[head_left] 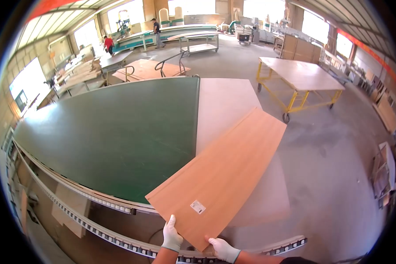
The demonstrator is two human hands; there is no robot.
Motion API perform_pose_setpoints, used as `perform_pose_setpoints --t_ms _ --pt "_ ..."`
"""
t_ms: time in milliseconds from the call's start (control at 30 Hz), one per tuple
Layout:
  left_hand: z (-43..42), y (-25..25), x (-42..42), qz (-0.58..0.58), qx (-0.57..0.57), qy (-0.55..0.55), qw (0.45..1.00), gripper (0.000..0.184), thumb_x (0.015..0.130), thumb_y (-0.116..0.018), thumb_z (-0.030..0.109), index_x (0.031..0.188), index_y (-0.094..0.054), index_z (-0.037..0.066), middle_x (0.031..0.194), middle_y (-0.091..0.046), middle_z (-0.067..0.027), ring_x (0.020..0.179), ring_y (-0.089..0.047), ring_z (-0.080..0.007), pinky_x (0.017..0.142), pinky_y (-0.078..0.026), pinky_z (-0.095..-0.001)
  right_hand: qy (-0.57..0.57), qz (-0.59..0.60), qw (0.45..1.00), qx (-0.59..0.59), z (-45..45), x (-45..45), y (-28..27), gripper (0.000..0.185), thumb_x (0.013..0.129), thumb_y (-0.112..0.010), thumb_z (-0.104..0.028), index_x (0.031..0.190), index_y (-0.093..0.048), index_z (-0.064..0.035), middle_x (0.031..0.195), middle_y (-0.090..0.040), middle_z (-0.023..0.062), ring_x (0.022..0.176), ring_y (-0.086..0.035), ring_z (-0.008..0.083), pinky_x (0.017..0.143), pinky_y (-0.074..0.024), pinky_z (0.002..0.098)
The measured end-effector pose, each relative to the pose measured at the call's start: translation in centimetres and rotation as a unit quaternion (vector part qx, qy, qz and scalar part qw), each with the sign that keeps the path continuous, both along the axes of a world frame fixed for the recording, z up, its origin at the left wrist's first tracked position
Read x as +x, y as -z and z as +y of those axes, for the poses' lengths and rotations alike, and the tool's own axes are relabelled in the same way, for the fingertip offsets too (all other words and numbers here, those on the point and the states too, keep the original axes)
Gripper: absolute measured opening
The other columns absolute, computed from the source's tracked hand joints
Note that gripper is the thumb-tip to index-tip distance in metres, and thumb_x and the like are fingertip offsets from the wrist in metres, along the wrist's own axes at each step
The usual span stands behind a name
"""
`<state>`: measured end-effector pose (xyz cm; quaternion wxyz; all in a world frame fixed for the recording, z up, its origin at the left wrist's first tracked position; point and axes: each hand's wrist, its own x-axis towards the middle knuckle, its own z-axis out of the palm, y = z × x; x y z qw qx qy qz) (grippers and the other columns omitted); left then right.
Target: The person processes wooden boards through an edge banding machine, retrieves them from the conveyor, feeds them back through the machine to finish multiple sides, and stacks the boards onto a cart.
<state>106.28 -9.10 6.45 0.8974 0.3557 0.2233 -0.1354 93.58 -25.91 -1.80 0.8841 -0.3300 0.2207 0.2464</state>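
Observation:
A long orange-brown wooden panel (226, 169) with a small white label (198, 207) near its close end stretches away from me, tilted to the right. My left hand (172, 235), in a white glove, grips the panel's near left edge with the thumb on top. On the near right corner, my gloved right hand (225, 250) is closed with its thumb over the face; the fingers beneath are hidden. Under the panel's left side lies a green conveyor belt (119, 132), and a pale board surface (222, 97) shows behind and below it.
A roller rail (114, 235) runs along the near side. To the right stands a yellow-framed cart (301, 75) on wheels. Brown sheets (147, 69) lie behind the belt. Two people, one in a red top (108, 44) and one in dark clothes (156, 31), are far back.

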Motion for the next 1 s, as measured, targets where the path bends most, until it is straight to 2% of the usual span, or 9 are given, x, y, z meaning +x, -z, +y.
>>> perform_pose_setpoints --t_ms 133,200,267,333,467,600,700,767,1000 --pt "5.2 -1.9 -4.5 0.037 0.054 0.0 0.998 0.046 0.102 -0.049 0.036 0.138 -0.046 0.006 0.136 -0.055 -0.0122 0.125 -0.053 -0.0347 0.104 -0.043 -0.0562 -0.131 0.183 0.935 0.272 -2.0 0.0 -6.9 0.052 0.103 -0.047 -0.029 0.142 -0.039 0.0026 0.149 -0.042 0.0203 0.137 -0.041 0.0352 0.115 -0.0319 0.0511" --pt "6.1 -6.6 -7.2 0.068 0.063 -0.049 0.995 0.043 0.102 -0.047 0.037 0.124 -0.057 0.002 0.119 -0.064 -0.0124 0.109 -0.061 -0.0284 0.094 -0.05 -0.0459 -0.042 0.121 0.905 0.406 -5.3 1.4 -9.7 0.043 0.102 -0.048 -0.023 0.135 -0.046 0.0048 0.137 -0.054 0.0184 0.126 -0.052 0.0335 0.11 -0.0392 0.049" --pt "9.4 -9.1 -11.8 0.076 0.202 -0.063 0.974 0.053 0.097 -0.049 0.051 0.129 -0.061 0.011 0.129 -0.063 -0.0126 0.121 -0.056 -0.0309 0.108 -0.039 -0.0513 0.083 0.055 0.933 0.345 -9.3 3.1 -8.3 0.04 0.099 -0.046 -0.019 0.132 -0.05 0.0038 0.137 -0.055 0.0193 0.128 -0.05 0.0349 0.111 -0.0374 0.0512" --pt "12.9 -10.7 -15.5 0.085 0.148 -0.028 0.985 0.067 0.101 -0.038 0.057 0.148 -0.039 0.009 0.147 -0.048 -0.0129 0.131 -0.048 -0.0341 0.111 -0.038 -0.051 0.137 0.041 0.899 0.415 -15.2 4.7 -7.5 0.039 0.099 -0.039 -0.018 0.128 -0.053 0.0032 0.135 -0.056 0.02 0.126 -0.051 0.0354 0.111 -0.0378 0.0513" --pt "12.6 -17.4 -22.1 0.108 0.106 -0.11 0.982 0.062 0.102 -0.038 0.052 0.145 -0.042 0.007 0.145 -0.049 -0.0147 0.131 -0.047 -0.0334 0.111 -0.038 -0.0501 0.249 0.037 0.876 0.411 -24.9 8.6 -2.5 0.037 0.097 -0.037 -0.022 0.108 -0.065 -0.0007 0.116 -0.068 0.018 0.114 -0.061 0.035 0.101 -0.0459 0.0516" --pt "10.1 -21.9 -27.4 0.106 0.24 -0.165 0.951 0.06 0.102 -0.04 0.051 0.137 -0.052 0.003 0.133 -0.059 -0.0157 0.119 -0.056 -0.0309 0.103 -0.044 -0.0439 0.258 0.046 0.963 0.063 -28.3 11.4 -0.3 0.032 0.098 -0.048 -0.037 0.112 -0.06 -0.0109 0.102 -0.065 0.0058 0.097 -0.063 0.0235 0.087 -0.0514 0.04" --pt "11.1 -20.9 -31.7 0.128 0.329 -0.192 0.916 0.059 0.102 -0.04 0.051 0.134 -0.054 0.002 0.131 -0.06 -0.0155 0.116 -0.057 -0.0304 0.102 -0.045 -0.0429 0.214 -0.009 0.974 0.075 -26.5 11.2 2.6 0.044 0.099 -0.047 -0.037 0.13 -0.054 -0.0059 0.127 -0.061 0.0093 0.118 -0.057 0.0278 0.1 -0.0461 0.0406" --pt "12.5 -19.3 -34.7 0.148 0.386 -0.208 0.887 0.059 0.102 -0.04 0.051 0.133 -0.055 0.002 0.129 -0.061 -0.0154 0.114 -0.058 -0.03 0.1 -0.046 -0.0422 0.206 -0.05 0.976 -0.046 -24.5 10.3 6.7 0.05 0.101 -0.045 -0.038 0.136 -0.049 -0.0022 0.132 -0.059 0.0125 0.122 -0.055 0.0296 0.104 -0.0433 0.0425" --pt "16.8 -10.5 -43.6 0.212 0.537 -0.23 0.783 0.059 0.102 -0.041 0.05 0.127 -0.06 0.0 0.122 -0.065 -0.015 0.107 -0.061 -0.0287 0.096 -0.048 -0.0398 0.136 -0.071 0.988 -0.022 -25.4 8.2 6.9 0.056 0.102 -0.038 -0.043 0.139 -0.047 -0.0017 0.134 -0.057 0.0135 0.122 -0.054 0.0309 0.105 -0.0422 0.0436"
